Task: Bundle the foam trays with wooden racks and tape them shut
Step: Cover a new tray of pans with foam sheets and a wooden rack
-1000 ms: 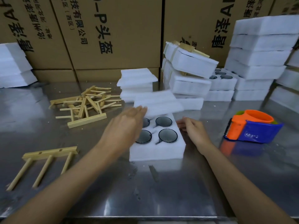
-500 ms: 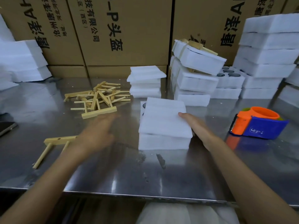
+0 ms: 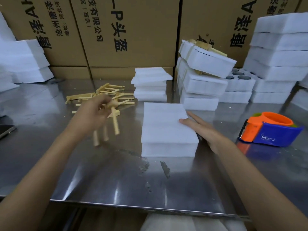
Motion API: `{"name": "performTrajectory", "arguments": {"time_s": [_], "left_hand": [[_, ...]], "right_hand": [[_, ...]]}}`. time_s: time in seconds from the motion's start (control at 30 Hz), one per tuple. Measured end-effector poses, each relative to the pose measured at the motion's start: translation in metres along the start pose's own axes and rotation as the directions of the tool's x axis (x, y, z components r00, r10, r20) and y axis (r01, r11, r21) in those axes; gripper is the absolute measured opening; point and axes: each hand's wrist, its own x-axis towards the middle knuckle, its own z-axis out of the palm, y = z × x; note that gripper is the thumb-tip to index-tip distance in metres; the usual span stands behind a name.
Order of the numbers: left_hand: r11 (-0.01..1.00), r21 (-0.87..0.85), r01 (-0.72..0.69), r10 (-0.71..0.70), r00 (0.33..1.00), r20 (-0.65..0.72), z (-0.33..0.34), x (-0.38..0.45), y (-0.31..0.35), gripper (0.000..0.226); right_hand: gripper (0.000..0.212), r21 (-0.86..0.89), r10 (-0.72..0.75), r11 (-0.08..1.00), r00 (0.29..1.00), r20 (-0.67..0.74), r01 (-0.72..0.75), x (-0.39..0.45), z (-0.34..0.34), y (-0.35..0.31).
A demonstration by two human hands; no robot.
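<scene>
Left hand (image 3: 93, 114): gripping a wooden rack (image 3: 110, 120), fingers curled round its bar, pegs pointing down, lifted above the steel table (image 3: 116, 180).
Right hand (image 3: 202, 130): lying flat, fingers straight, touching the right edge of the foam tray stack (image 3: 166, 129).
Foam tray stack: sitting mid-table, lid sheet on top.
Tape dispenser (image 3: 270, 129): resting right of the stack, untouched.

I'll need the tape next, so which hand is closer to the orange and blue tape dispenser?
Right. The right hand rests against the foam stack, beside the tape dispenser; the left hand grips a wooden rack beyond the stack.
</scene>
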Motion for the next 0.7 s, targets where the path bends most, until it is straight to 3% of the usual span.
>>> {"name": "performTrajectory", "arguments": {"time_s": [0.17, 0.3, 0.43, 0.7], "left_hand": [[0.941, -0.285, -0.180, 0.120, 0.969, -0.215, 0.025, 0.042, 0.065, 0.024], [0.898, -0.257, -0.358, 0.257, 0.899, -0.353, 0.061, 0.042, 0.100, 0.029], [0.883, -0.124, -0.453, 0.345, 0.805, -0.482, 0.084, 0.035, 0.092, 0.035], [0.864, -0.169, -0.474, 0.327, 0.784, -0.527, 0.082, 0.047, 0.094, 0.018]], "right_hand": [[0.090, -0.007, -0.003, 1.000, 1.000, -0.019, 0.003, -0.002, 0.000, 0.000], [0.065, 0.000, -0.040, 0.999, 0.999, -0.021, 0.040, -0.004, 0.001, -0.001], [0.046, 0.016, -0.099, 0.995, 0.995, -0.006, 0.099, -0.004, 0.003, -0.001], [0.045, -0.040, -0.128, 0.990, 0.988, 0.090, 0.132, -0.001, -0.004, -0.005]]}}
